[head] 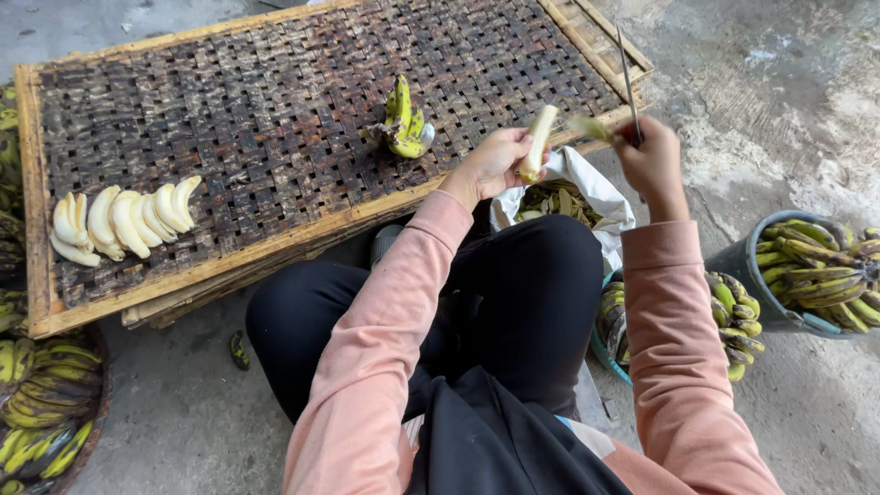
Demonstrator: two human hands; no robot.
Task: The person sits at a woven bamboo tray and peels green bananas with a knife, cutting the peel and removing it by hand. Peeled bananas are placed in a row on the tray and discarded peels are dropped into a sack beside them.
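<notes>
Head view: left hand (490, 165) grips peeled banana (537, 142) at upper centre; right hand (649, 156) clenched on knife (628, 78), blade up. Risk: slick fruit could slip, or blade nick fingers, hands being close.

Long salmon-pink sleeves (385, 321); black trousers (513, 293); dark apron (495, 440)

Seven peeled bananas (124, 222) in a row, one woven tray (275, 101), one knife (629, 82), one white bag (596, 188).
</notes>
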